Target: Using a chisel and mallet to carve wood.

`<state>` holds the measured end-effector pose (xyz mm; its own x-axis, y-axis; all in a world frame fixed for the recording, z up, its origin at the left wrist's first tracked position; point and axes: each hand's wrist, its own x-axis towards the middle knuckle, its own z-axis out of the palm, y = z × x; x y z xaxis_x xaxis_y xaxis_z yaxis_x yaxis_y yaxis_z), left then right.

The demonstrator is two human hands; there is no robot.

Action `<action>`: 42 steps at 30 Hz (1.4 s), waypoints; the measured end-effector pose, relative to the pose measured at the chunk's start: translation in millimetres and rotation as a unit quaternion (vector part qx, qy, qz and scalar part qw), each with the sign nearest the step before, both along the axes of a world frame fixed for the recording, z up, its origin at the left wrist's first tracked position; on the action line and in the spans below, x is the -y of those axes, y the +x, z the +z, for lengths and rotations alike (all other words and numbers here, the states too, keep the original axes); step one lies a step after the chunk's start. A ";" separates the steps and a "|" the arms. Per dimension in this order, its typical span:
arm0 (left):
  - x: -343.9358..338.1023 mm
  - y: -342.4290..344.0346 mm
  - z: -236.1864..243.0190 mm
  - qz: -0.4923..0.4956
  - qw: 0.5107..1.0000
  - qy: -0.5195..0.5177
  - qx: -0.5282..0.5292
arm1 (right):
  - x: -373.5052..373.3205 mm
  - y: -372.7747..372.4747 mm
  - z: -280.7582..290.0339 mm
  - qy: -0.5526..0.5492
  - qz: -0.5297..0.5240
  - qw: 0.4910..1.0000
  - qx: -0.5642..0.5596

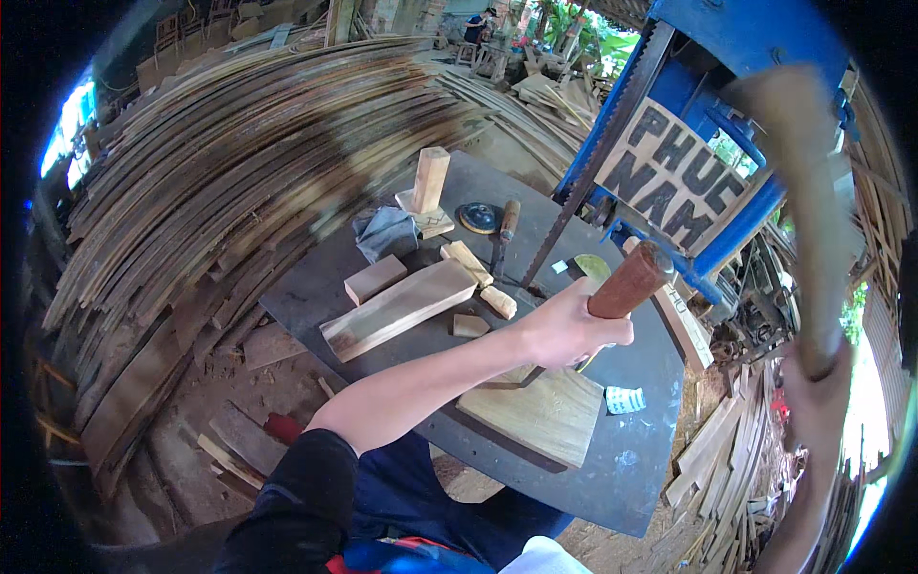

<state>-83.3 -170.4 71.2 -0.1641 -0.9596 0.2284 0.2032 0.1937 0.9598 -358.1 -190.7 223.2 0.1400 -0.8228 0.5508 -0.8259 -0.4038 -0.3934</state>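
Observation:
My left hand is wrapped round a chisel with a thick, round wooden handle, held tilted. Below the hand a thin dark blade meets a flat wooden board; the hand hides part of it. The board lies on the dark metal table, near its front edge. At the right, my right hand grips a wooden mallet by its handle. The mallet is raised well above the table, its head up, smeared by motion.
A blue bandsaw stands at the table's far side, its toothed blade passing down to the tabletop. A long wood block, offcuts, a grey cloth, a round dark tin and another wooden-handled tool lie there. Stacked planks fill the left.

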 end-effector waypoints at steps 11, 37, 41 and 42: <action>14.5 -0.7 -7.9 -0.014 0.999 -0.030 -0.027 | 2.2 4.9 -18.1 -0.038 0.065 0.970 -0.230; -62.2 54.6 -65.7 -0.004 0.955 -0.243 -0.168 | 59.9 4.8 -204.6 0.019 0.096 0.989 -0.113; -90.3 45.0 -87.7 0.080 0.942 -0.294 -0.142 | 76.4 7.4 -234.5 0.046 0.095 0.992 -0.074; -98.9 42.9 -92.8 0.104 0.940 -0.297 -0.135 | 76.1 6.9 -240.6 0.047 0.111 0.991 -0.059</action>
